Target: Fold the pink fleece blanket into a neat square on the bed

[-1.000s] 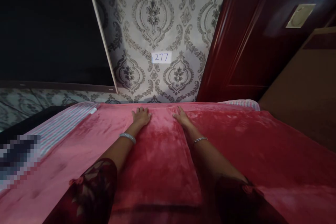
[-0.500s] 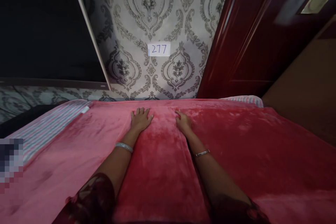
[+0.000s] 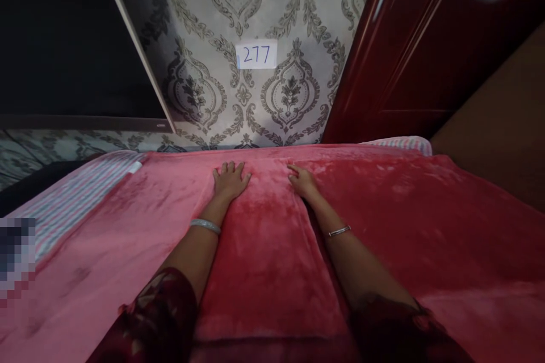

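Note:
A plush red blanket lies spread before me, with a folded strip running down its middle. My left hand rests flat near the strip's far left edge, fingers spread, palm down on the fabric. At the strip's far right edge, my right hand touches the blanket. Its index finger and thumb point left and are apart; the remaining fingers are mostly hidden. The strip's right edge runs from that hand toward me, with a dark gap beside it.
Striped cloth shows beyond the blanket on the left, and more striped fabric at the far right. Behind stand a patterned wall with a paper label reading 277, a dark screen, and a dark red wooden panel.
The view has tilted slightly down, so the wall and blanket sit higher. Both hands keep nearly the same places on the blanket.

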Demonstrator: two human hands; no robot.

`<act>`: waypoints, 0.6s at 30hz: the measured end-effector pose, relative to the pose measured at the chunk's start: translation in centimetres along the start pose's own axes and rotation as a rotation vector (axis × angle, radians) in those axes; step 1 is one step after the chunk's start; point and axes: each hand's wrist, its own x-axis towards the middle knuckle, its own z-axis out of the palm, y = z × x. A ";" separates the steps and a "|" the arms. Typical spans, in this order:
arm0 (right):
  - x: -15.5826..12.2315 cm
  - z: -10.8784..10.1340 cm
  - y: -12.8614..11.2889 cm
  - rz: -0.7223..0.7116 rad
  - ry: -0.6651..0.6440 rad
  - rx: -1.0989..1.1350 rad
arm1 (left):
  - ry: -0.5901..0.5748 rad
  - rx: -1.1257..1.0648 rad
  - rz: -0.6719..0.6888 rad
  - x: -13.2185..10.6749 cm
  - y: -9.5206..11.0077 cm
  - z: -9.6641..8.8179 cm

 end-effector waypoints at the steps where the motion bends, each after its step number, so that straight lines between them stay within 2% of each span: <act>1: 0.0 -0.5 -0.2 0.012 0.001 -0.021 | 0.007 0.000 0.004 0.0 0.0 0.1; 3: 0.2 -1.4 -1.6 0.014 0.025 -0.087 | 0.019 -0.001 0.010 -0.1 0.0 0.1; 6: 0.7 -2.1 -5.9 -0.084 0.063 -0.187 | 0.047 0.000 0.018 -0.3 0.1 0.0; 8: 1.0 -1.4 -8.8 -0.147 0.043 -0.227 | 0.059 0.002 0.019 -0.5 0.1 -0.1; 10: 0.8 0.2 -10.3 -0.144 0.025 -0.261 | 0.048 0.001 0.015 -0.5 0.2 -0.3; 12: 0.2 2.1 -10.2 -0.096 0.019 -0.306 | 0.015 -0.007 0.003 -0.5 0.2 -0.4; 14: -0.5 3.6 -8.8 -0.044 0.015 -0.344 | -0.016 -0.022 -0.007 -0.4 0.2 -0.4; 18: -1.0 4.8 -6.7 -0.023 0.012 -0.361 | -0.002 -0.060 -0.038 -0.1 -0.2 -0.4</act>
